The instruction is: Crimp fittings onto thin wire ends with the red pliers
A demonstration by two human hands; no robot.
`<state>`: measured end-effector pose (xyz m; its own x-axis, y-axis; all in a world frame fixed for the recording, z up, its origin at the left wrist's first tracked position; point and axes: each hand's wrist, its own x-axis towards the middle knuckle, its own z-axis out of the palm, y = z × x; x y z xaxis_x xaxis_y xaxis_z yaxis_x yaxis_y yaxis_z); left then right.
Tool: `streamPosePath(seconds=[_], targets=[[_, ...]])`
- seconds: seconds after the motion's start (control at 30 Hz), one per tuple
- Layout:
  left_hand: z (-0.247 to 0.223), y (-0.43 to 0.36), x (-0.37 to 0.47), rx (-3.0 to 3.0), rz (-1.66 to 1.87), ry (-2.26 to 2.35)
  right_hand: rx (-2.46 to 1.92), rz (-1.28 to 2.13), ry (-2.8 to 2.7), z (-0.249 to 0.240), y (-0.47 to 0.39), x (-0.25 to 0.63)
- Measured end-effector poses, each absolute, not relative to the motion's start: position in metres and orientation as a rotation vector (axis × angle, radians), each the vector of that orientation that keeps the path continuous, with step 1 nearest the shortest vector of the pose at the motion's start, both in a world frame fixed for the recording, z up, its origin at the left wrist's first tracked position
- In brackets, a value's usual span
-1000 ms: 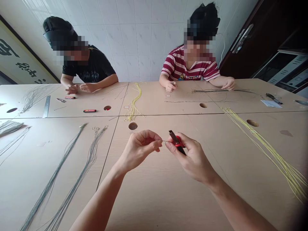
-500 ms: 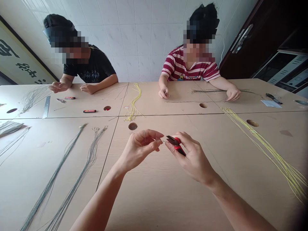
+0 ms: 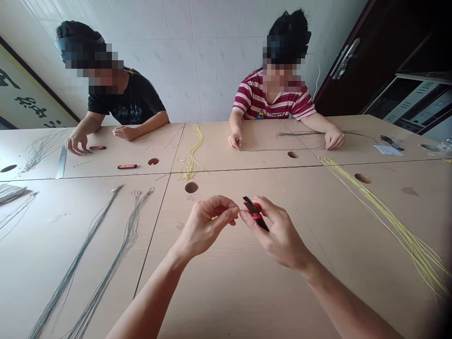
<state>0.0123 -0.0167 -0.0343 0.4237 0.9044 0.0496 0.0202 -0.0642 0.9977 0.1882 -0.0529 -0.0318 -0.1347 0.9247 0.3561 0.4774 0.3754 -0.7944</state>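
Observation:
Over the middle of the table my left hand (image 3: 213,221) is closed in a pinch, thumb against forefinger. Whatever thin piece lies in that pinch is too small to make out. My right hand (image 3: 282,235) holds a pair of pliers (image 3: 251,205) with red and black handles, dark jaws pointing up and left. The right thumb and a fingertip come together just beside the left fingertips, almost touching them. No cord bundle is touched by either hand.
Bundles of grey-green cords (image 3: 88,245) lie at left, yellow cords (image 3: 381,212) at right, and another yellow bundle (image 3: 193,150) farther back. Two people sit opposite, handling thin cords and tools. A red-and-black lighter (image 3: 127,166) lies near a round table hole (image 3: 191,187).
My fingertips have come closer together, hiding the thin strand seen between them earlier. The left co-worker's hand has lowered onto the small tool on the table. The view has shifted slightly.

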Motion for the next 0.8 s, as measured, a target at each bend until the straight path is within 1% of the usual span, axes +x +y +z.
streamPosePath(seconds=[0.13,0.3,0.37,0.43,0.57,0.8], targets=[[-0.036,-0.018,0.018,1.418,0.891,0.816,-1.28,0.646,-1.723,-0.032,-0.053,0.194],[-0.033,-0.018,0.017,1.41,1.049,0.869,-1.368,0.64,-1.641,-0.036,-0.054,0.215],[-0.029,-0.017,0.014,1.384,1.051,0.844,-1.409,0.652,-1.584,-0.038,-0.055,0.23],[-0.025,-0.016,0.013,1.389,0.95,0.783,-1.468,0.637,-1.513,-0.041,-0.056,0.249],[-0.021,-0.017,0.014,1.504,0.623,0.736,-1.563,0.495,-1.337,-0.043,-0.062,0.292],[-0.026,-0.028,-0.003,1.616,0.259,0.772,-1.66,0.249,-0.949,-0.026,-0.09,0.36]])
